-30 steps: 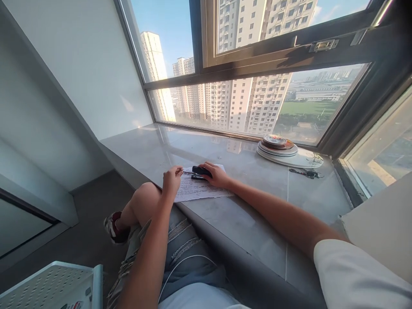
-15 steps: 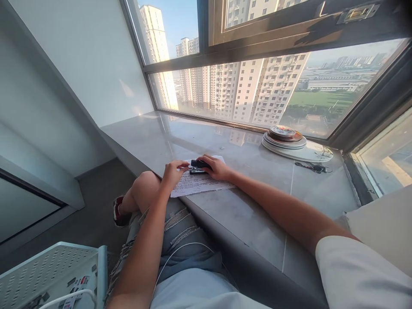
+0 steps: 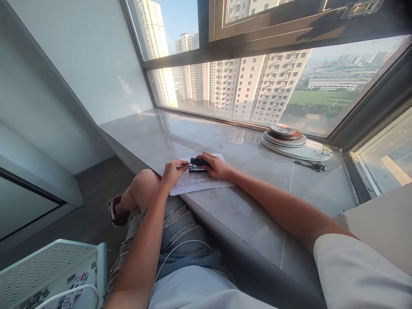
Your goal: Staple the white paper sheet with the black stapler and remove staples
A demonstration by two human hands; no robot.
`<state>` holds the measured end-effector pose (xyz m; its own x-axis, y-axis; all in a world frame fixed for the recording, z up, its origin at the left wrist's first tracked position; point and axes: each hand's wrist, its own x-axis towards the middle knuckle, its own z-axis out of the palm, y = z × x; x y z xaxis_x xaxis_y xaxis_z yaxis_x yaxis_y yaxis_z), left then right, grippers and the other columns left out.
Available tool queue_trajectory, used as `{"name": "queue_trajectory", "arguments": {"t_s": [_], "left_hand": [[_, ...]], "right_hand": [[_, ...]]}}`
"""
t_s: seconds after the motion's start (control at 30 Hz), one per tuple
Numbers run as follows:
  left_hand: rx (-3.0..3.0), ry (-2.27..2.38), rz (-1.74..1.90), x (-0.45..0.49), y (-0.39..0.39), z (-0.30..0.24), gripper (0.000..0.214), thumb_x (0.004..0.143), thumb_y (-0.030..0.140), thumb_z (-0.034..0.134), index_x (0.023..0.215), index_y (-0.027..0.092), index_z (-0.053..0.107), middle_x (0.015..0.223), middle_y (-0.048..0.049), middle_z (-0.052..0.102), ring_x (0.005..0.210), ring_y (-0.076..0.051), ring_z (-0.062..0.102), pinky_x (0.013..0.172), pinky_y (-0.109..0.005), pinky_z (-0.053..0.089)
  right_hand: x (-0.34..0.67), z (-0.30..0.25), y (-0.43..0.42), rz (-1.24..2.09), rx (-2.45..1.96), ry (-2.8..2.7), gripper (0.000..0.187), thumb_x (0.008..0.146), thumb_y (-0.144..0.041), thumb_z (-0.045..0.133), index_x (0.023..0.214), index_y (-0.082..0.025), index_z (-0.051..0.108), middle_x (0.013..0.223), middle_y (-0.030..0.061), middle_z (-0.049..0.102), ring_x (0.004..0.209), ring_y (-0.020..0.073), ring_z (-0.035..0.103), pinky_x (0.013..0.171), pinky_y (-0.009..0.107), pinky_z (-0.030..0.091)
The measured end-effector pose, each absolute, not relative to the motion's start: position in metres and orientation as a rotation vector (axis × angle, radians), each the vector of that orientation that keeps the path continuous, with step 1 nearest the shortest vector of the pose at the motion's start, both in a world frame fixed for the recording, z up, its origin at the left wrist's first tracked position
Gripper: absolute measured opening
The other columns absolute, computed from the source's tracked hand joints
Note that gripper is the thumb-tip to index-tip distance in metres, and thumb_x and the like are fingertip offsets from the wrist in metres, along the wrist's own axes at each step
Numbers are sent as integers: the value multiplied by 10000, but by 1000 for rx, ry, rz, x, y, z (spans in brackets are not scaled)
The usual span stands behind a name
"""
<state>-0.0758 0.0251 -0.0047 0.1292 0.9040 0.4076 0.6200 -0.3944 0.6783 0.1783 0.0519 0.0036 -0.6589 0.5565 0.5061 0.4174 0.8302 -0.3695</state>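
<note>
A black stapler (image 3: 197, 162) with a metal inner part rests over a sheet of written paper (image 3: 189, 184) on the grey sill. Wrapped around the stapler's right end is my right hand (image 3: 215, 165), closed on it. My left hand (image 3: 174, 171) is at the stapler's left end, thumb and fingertips pinched together by the metal part. Whatever sits in that pinch is too small to make out. The paper lies under the stapler, its lower edge near the sill's front edge.
A stack of plates (image 3: 283, 139) stands by the window at the right. In front of it lie small dark metal items (image 3: 313, 166), perhaps keys. A pale perforated cart (image 3: 58, 266) with small things in it is at the lower left.
Both hands stay at the stapler with almost the same grip. The view has shifted very slightly; the foot at the left has swung a little outward.
</note>
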Motion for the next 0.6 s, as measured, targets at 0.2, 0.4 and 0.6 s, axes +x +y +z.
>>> {"name": "queue_trajectory", "arguments": {"t_s": [0.2,0.4,0.6], "left_hand": [[2116,1474,1110,-76,26,-4,197,860,256,700,1017,219,813,1067,-62,784,1011,-243,701,816,-311,568],[2151,1475,1074,-77,26,-2,205,857,254,698,1023,243,818,1077,-46,781,1002,-237,700,847,-317,569],[2116,1654,1020,-91,17,6,206,835,247,733,1020,257,824,1048,-49,788,1003,-265,716,914,-352,560]], "right_hand": [[178,3,52,285,-716,-2378,414,979,-282,490,1389,-233,517,1282,100,641,1085,244,641,916,324,495],[178,2,52,272,-712,-2372,406,982,-288,488,1384,-234,522,1265,97,647,1076,242,645,913,319,497],[179,2,52,283,-723,-2383,402,991,-293,486,1387,-234,514,1272,99,645,1089,243,643,922,321,495]]}}
